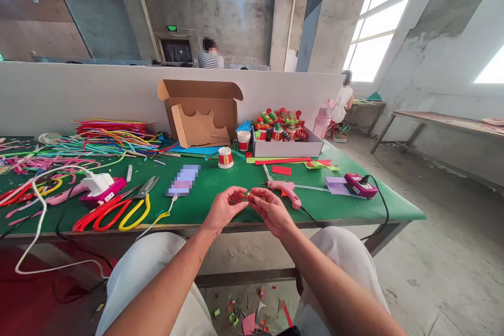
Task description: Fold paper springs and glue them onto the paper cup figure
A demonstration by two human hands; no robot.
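My left hand (223,210) and my right hand (274,211) meet over the front edge of the green table (212,210). Between their pinched fingertips is a small red and green piece (249,197), largely covered by the fingers, so its exact kind does not show. A pink hot glue gun (284,189) lies just beyond my right hand, its cord running off the table edge. Behind my hands stands a red and white paper cup (226,158). Farther back, a white box (289,148) holds several red and green decorated cups with striped coils.
Scissors with yellow handles (136,212) and red-handled ones lie left, near a pink power strip (103,191) and loose cables. Coloured pipe cleaners (114,136) pile up behind. An open cardboard box (205,100) leans at the back. Another power strip (360,185) sits right.
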